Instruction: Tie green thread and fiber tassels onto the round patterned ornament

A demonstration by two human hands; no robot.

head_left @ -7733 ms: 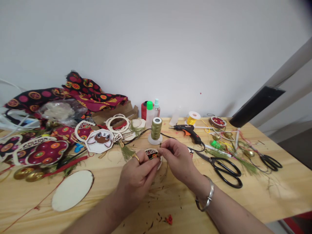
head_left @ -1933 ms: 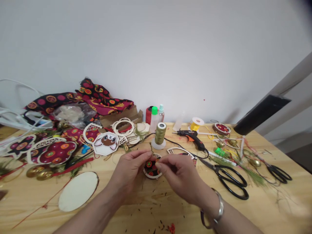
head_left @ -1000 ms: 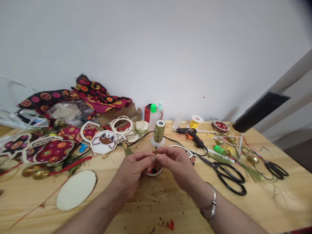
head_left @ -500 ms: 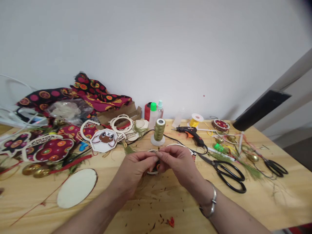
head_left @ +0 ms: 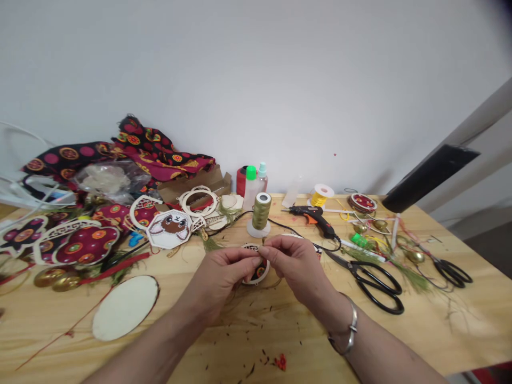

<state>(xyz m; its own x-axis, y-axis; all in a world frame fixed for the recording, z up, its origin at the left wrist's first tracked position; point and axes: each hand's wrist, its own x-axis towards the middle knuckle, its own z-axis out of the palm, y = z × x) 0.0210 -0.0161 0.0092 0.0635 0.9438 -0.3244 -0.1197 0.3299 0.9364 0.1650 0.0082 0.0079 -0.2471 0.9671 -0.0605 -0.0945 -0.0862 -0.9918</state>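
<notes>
My left hand (head_left: 222,272) and my right hand (head_left: 296,266) meet fingertip to fingertip near the middle of the table, each in a closed pinch. Whatever lies between the fingers is too small to make out; a thin thread or cord may be there. Just below and behind the fingertips is a round ornament (head_left: 262,274) with a pale cut-out rim and dark patterned cloth, partly covered by my hands. Whether my fingers touch it I cannot tell. Right behind them stands a spool of olive-green thread (head_left: 261,214).
To the right lie black-handled scissors (head_left: 378,285) and a hot glue gun (head_left: 314,216). A white oval disc (head_left: 126,308) is at front left. Patterned cloth ornaments (head_left: 86,242) and a sheep-face piece (head_left: 170,228) crowd the left. Glue bottles (head_left: 250,189) stand behind; dark scraps litter the front.
My right fingertips have drawn slightly away from my left ones, and more of the round ornament shows between the hands. The view has shifted a little.
</notes>
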